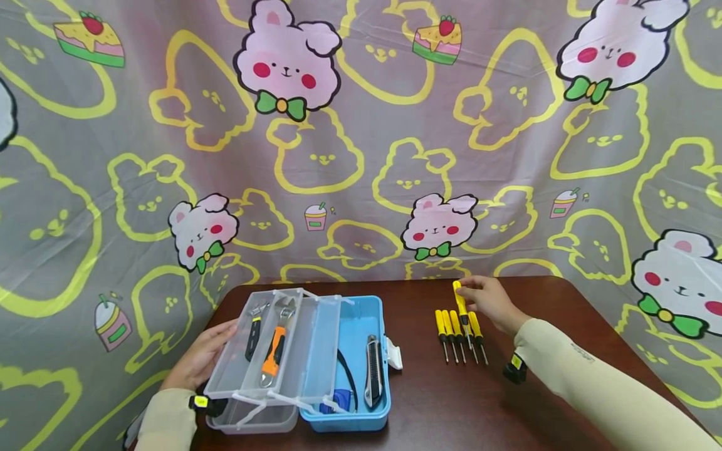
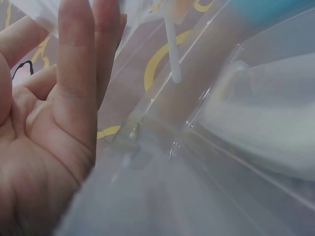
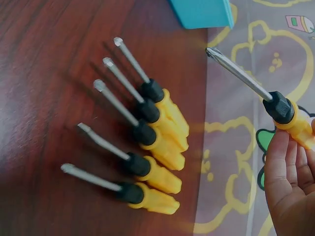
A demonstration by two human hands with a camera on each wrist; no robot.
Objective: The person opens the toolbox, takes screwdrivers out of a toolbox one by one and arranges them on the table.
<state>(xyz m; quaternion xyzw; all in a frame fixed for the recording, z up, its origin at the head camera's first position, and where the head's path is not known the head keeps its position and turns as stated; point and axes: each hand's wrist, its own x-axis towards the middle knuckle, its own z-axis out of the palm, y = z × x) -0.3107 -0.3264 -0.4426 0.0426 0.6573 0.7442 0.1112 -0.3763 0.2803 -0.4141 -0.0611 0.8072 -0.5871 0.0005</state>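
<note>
My right hand (image 1: 492,303) pinches a yellow-handled screwdriver (image 1: 460,300) by its handle, raised above the table with its tip pointing down. In the right wrist view this screwdriver (image 3: 283,109) shows a bare cross-shaped tip. Below it several similar screwdrivers (image 3: 152,129) lie side by side on the table. My left hand (image 1: 206,355) is at the left side of an unfolded toolbox (image 1: 385,376), its fairly straight fingers against the clear tray (image 1: 222,369). An adjustable wrench with an orange handle (image 1: 274,351) and a smaller black-handled one (image 1: 254,338) lie in that tray.
The toolbox's blue base holds a utility knife (image 1: 373,373), a black strip (image 1: 348,376) and a blue object (image 1: 336,401) partly under the tray. A white latch (image 1: 393,354) sticks out to the right. A patterned curtain (image 1: 361,156) hangs behind the brown table (image 1: 445,401).
</note>
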